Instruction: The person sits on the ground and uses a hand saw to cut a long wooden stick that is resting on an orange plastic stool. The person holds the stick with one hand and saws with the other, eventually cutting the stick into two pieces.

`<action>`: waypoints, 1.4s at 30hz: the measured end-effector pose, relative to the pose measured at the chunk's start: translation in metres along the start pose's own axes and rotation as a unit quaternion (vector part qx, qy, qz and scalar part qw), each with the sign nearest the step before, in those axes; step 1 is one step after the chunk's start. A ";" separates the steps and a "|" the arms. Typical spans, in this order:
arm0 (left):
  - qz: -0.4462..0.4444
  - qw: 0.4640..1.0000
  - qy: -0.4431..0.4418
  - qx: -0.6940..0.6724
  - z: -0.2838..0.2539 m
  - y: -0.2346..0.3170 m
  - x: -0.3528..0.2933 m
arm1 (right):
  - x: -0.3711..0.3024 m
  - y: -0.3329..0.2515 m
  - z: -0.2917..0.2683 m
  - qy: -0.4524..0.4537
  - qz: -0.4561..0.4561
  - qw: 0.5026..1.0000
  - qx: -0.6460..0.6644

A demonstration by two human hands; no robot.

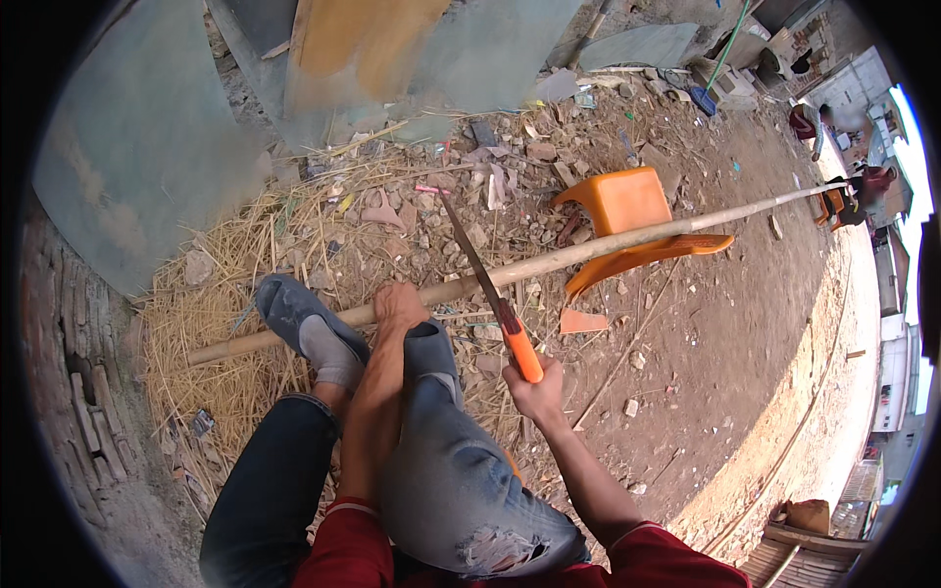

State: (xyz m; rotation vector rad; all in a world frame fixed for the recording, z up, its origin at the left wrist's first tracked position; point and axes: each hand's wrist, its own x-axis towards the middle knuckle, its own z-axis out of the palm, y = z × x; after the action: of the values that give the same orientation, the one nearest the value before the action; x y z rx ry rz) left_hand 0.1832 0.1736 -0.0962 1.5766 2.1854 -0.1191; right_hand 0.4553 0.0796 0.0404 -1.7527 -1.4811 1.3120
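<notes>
A long bamboo pole [588,252] slants across the ground, rising toward the far right. My left hand [400,306] is closed around it, between my two slippered feet. One grey slipper [286,306] rests over the pole left of that hand; the other slipper [427,345] is just right of it. In my right hand [538,392] is a handsaw [476,263], gripped by its orange handle. Its narrow, rusty blade crosses the pole a little right of my left hand, tip pointing away. Whether the teeth have cut into the bamboo cannot be made out.
An orange plastic chair [632,201] lies tipped under the pole, with a broken orange piece [583,321] nearby. Straw [230,284] and rubble cover the ground at left. Large panels [137,167] lean at the back left. Two people [806,125] are far right.
</notes>
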 end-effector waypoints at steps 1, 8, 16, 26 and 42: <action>0.004 1.000 -0.001 0.000 0.002 0.002 -0.003 | 0.036 -0.021 0.025 0.040 -0.025 0.999 -0.010; 0.007 0.998 -0.037 -0.052 -0.013 -0.017 0.006 | 0.094 -0.078 0.027 -0.040 -0.060 0.994 -0.076; 0.004 0.999 0.049 -0.023 0.003 -0.016 -0.010 | 0.076 -0.108 0.032 -0.048 -0.109 0.988 -0.103; 0.048 0.986 0.159 -0.007 0.034 -0.013 -0.006 | 0.051 -0.280 -0.099 -0.072 -0.276 0.951 0.120; 0.089 0.994 -0.058 -0.028 -0.032 -0.025 0.019 | -0.061 -0.037 -0.061 0.005 -0.029 0.998 0.051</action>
State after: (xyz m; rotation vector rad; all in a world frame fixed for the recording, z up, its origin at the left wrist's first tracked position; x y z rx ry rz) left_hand 0.1457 0.1921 -0.0792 1.6808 1.9334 -0.0913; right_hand 0.4951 0.0456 0.1185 -1.6387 -1.4232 1.3233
